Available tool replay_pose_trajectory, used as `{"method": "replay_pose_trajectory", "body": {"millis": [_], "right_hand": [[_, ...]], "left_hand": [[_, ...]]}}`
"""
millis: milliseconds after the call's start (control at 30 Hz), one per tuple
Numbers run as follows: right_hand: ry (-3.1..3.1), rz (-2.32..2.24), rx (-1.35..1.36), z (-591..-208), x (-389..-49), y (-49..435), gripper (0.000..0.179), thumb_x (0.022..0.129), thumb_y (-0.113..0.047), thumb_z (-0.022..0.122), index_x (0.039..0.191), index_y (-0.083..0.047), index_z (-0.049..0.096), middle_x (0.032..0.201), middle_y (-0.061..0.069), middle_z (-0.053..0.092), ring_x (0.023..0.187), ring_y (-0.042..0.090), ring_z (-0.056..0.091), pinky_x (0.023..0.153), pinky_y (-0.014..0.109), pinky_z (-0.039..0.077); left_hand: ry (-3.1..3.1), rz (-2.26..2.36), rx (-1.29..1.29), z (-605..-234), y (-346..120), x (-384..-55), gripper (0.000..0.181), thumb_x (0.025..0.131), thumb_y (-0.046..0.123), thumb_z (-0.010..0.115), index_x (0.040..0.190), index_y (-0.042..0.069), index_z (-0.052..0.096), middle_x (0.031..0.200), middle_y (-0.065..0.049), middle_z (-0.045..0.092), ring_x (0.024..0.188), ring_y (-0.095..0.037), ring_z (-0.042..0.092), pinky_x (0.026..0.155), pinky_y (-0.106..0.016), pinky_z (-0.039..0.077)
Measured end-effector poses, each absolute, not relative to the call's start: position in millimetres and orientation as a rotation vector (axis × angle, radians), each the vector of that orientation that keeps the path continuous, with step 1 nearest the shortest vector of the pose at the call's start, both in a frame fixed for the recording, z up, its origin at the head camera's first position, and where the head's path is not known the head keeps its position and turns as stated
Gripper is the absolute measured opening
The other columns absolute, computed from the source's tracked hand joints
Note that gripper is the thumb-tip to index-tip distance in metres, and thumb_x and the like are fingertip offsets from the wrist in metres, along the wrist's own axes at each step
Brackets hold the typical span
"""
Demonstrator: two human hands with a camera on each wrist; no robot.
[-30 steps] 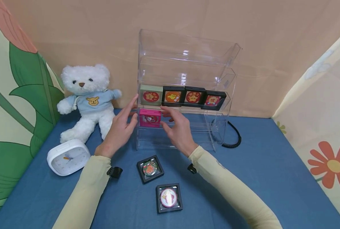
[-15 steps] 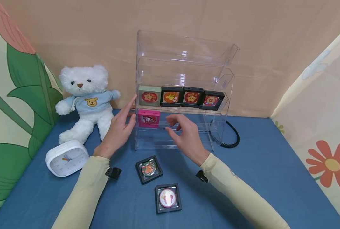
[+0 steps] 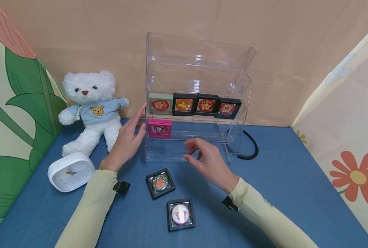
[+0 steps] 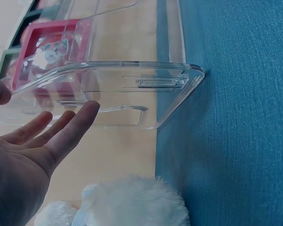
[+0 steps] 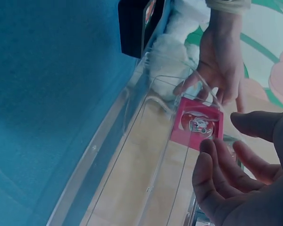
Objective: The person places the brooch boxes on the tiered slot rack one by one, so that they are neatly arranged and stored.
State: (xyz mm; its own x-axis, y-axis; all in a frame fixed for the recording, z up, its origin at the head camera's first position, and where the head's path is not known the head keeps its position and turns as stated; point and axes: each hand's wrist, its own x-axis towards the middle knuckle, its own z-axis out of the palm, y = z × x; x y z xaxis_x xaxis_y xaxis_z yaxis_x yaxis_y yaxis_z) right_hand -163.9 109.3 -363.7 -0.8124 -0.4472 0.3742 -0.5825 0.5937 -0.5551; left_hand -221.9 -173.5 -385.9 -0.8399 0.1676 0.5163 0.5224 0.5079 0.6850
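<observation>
A clear acrylic tiered rack [image 3: 187, 63] stands on the blue cloth. My left hand [image 3: 122, 148] is at its left side with fingers extended; whether they touch it is hard to tell. A pink square case [image 3: 159, 128] with a round badge sits at the left end of a lower tier. One tier above are a pale green case [image 3: 160, 103] and several black ones, including a black case [image 3: 184, 104] with an orange badge. My right hand [image 3: 213, 163] hovers before the rack, fingers loosely bent, holding nothing. Two black badge cases, one tilted [image 3: 160, 183] and one nearer [image 3: 181, 215], lie on the cloth.
A white teddy bear [image 3: 98, 111] in a blue top sits left of the rack, behind a white clock [image 3: 71, 173]. A black coiled cord [image 3: 251, 156] lies by the rack's right foot. A tan backdrop [image 3: 280, 69] rises behind.
My right hand has drawn away from the pink case, moving right and toward me. The pink case stays on its tier. My left hand keeps its place by the rack's side.
</observation>
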Motion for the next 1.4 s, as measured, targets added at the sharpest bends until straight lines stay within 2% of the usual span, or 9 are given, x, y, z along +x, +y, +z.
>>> {"method": "replay_pose_trajectory", "body": {"millis": [233,500,767,900,1167,1400], "right_hand": [[-2.752,0.965,0.838,-366,-150,119,0.037,0.088,-0.015,0.081,0.122,-0.009,0.066,0.107,-0.003,0.066,0.088,0.008,0.060,0.069,0.030,0.053],[-2.841,0.973,0.841,-375,-140,130,0.033,0.087,-0.014,0.082,0.117,-0.012,0.067,0.107,0.003,0.069,0.087,0.017,0.065,0.065,0.027,0.051],[-2.888,1.013,0.840,-382,-132,143,0.031,0.089,-0.016,0.081,0.117,-0.014,0.067,0.106,0.002,0.068,0.086,0.010,0.062,0.065,0.027,0.051],[-2.939,1.020,0.851,-382,-127,146,0.032,0.089,-0.017,0.080,0.118,-0.011,0.068,0.108,0.004,0.067,0.087,0.011,0.063,0.065,0.027,0.051],[-3.089,1.063,0.923,-383,-116,153,0.041,0.089,-0.024,0.080,0.124,-0.010,0.065,0.113,0.002,0.065,0.092,0.017,0.063,0.067,0.028,0.051],[-3.166,1.054,1.026,-390,-108,158,0.053,0.087,-0.031,0.082,0.131,-0.011,0.062,0.118,0.000,0.063,0.093,0.013,0.061,0.075,0.030,0.053]], "left_hand": [[-2.370,-1.276,-0.565,-387,-174,-223,0.065,0.107,0.016,0.047,0.162,0.040,0.021,0.144,-0.016,0.052,0.128,-0.031,0.053,0.093,-0.057,0.049],[-2.385,-1.280,-0.554,-386,-174,-222,0.065,0.107,0.016,0.047,0.162,0.039,0.021,0.144,-0.017,0.051,0.127,-0.035,0.053,0.092,-0.057,0.049],[-2.379,-1.285,-0.559,-386,-174,-223,0.065,0.107,0.015,0.047,0.162,0.036,0.022,0.145,-0.017,0.051,0.128,-0.035,0.051,0.094,-0.057,0.048],[-2.375,-1.283,-0.557,-386,-174,-223,0.066,0.107,0.015,0.048,0.162,0.038,0.022,0.144,-0.017,0.051,0.127,-0.034,0.052,0.093,-0.056,0.048],[-2.380,-1.283,-0.548,-385,-173,-223,0.066,0.106,0.017,0.048,0.161,0.041,0.021,0.144,-0.016,0.052,0.127,-0.034,0.053,0.094,-0.056,0.048],[-2.381,-1.282,-0.557,-386,-173,-223,0.066,0.106,0.016,0.048,0.162,0.039,0.021,0.145,-0.017,0.051,0.128,-0.037,0.052,0.095,-0.058,0.048]]}}
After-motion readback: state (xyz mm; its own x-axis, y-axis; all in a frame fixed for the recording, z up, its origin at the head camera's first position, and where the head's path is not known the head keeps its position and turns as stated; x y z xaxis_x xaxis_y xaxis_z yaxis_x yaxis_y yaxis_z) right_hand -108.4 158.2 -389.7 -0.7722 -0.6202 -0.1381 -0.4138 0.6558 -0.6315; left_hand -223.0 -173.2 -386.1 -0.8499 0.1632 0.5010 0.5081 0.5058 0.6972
